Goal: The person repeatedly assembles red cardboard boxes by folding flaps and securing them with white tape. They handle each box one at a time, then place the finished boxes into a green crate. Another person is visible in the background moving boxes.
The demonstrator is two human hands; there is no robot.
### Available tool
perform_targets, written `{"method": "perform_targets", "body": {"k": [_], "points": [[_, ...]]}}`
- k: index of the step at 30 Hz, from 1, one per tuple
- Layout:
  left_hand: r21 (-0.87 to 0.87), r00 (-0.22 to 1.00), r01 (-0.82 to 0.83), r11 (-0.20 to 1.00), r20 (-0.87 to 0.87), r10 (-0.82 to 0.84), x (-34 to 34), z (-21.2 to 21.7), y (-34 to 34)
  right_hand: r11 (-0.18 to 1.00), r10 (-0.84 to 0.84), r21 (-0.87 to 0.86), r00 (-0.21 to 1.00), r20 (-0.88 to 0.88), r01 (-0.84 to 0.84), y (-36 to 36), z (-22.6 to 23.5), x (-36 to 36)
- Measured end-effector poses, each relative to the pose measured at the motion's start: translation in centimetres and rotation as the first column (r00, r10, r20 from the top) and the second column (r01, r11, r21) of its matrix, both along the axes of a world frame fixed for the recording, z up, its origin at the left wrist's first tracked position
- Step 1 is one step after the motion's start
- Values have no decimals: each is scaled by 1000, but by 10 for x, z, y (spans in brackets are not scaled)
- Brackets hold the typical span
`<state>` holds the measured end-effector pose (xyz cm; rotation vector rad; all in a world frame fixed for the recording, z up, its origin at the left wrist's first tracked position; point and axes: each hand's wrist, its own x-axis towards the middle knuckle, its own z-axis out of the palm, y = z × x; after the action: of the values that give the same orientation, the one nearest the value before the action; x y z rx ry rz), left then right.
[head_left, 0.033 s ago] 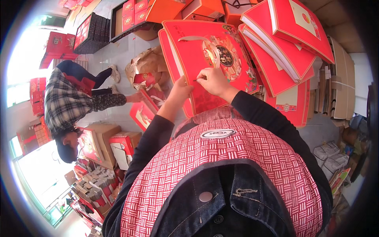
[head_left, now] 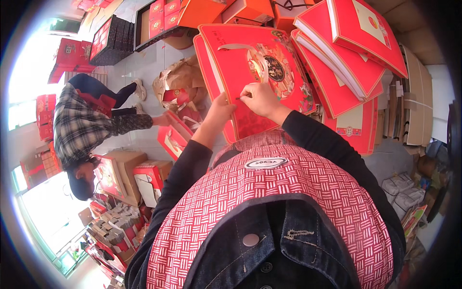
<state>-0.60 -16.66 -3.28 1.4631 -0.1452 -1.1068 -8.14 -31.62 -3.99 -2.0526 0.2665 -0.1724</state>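
Observation:
A large red gift bag or flat box with a gold-edged cover, a round dark emblem and floral print lies tilted before me. A pale ribbon handle loops over its front. My left hand is closed on the near left edge, the thumb on the cover and the fingers hidden behind. Just right of it, my right hand pinches a small dark piece against or just above the cover; its kind is too small to make out.
More red flat boxes are stacked at the right, beside bundled cardboard. Orange boxes stand behind. At left a co-worker in a plaid shirt bends with a hand on a red box. A brown paper bag sits between us.
The co-worker's hand and the red box under it have shifted very slightly. My hands look unmoved.

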Motion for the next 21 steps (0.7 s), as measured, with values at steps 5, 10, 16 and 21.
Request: {"method": "perform_targets", "body": {"k": [5, 10, 16, 21], "points": [[44, 997, 33, 998, 62, -36, 2, -6, 5, 963, 95, -261, 992, 86, -69, 6, 2, 2], [273, 901, 74, 959, 394, -182, -6, -4, 1, 814, 266, -545, 963, 43, -201, 15, 17, 1], [200, 861, -25, 980, 502, -80, -12, -36, -2, 745, 298, -599, 950, -94, -293, 14, 22, 9], [280, 809, -39, 959, 572, -134, -10, -27, -9, 748, 306, -556, 932, -195, -362, 10, 42, 8]]}}
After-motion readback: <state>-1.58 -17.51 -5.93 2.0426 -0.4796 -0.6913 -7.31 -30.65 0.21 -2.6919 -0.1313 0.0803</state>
